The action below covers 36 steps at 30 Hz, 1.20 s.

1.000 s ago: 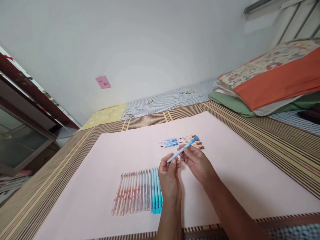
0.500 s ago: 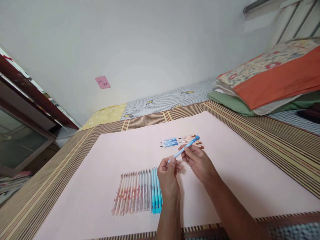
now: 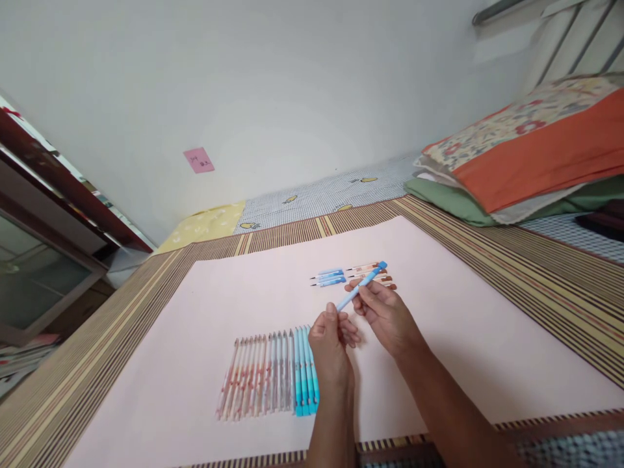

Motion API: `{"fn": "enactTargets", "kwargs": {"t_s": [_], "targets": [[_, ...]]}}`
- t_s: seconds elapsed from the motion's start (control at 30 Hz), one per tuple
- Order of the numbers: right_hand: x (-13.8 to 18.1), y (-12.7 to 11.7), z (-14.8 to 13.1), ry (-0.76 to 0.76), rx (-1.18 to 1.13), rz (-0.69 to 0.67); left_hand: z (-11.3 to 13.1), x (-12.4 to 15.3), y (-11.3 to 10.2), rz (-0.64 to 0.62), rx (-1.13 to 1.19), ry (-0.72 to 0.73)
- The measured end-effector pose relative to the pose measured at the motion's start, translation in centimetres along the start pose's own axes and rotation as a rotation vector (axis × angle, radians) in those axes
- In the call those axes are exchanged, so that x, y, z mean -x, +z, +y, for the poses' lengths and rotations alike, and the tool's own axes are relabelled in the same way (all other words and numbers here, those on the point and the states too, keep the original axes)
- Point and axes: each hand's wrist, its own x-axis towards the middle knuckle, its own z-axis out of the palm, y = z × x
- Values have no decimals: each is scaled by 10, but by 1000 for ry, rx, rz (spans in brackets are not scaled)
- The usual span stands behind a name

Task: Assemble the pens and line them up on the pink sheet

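Observation:
A light blue pen (image 3: 361, 286) with a darker blue top slants up to the right above the pink sheet. My right hand (image 3: 385, 315) pinches it around its middle, with thumb and fingers closed. At its lower end, my left hand (image 3: 334, 335) has curled fingers and a raised thumb, and the pen's tip is hidden there. Behind the pen lie several short blue pens (image 3: 329, 278) and, beside them, cream and brown pens (image 3: 387, 279), partly covered. Left of my left wrist, a row of pens has pinkish clear ones (image 3: 244, 377), greyish ones (image 3: 281, 377) and turquoise ones (image 3: 303, 383).
The pink sheet (image 3: 195, 312) lies on a striped mat (image 3: 487, 273). Folded bedding with an orange band (image 3: 546, 169) is stacked at the right. A white wall (image 3: 292, 84) with a pink note (image 3: 199, 160) stands behind. Glass-fronted furniture (image 3: 39, 273) is at the left.
The blue pen has shifted slightly down and left. My left thumb has risen toward the pen's lower end, and less of that end shows. The laid-out pens have not moved.

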Motion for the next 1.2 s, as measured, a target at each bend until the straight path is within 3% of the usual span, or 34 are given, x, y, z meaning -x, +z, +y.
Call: {"fn": "enactTargets", "kwargs": {"t_s": [0.1,0.4,0.6,0.87,1.2], "targets": [[0,1,-1,10,11,-3,-1,-2,-1,21,-17,3],[0,5,1,37,3,55,-1,-5,-6,-22,-78,200],[-1,4,-3,36,-27,86,1,-6,-6,11,-53,153],[0,2,0,10,-20,14,4,-2,-1,67,-93,145],[0,2,-4,-20,46,3,4,-3,-2,-7,118,18]]}}
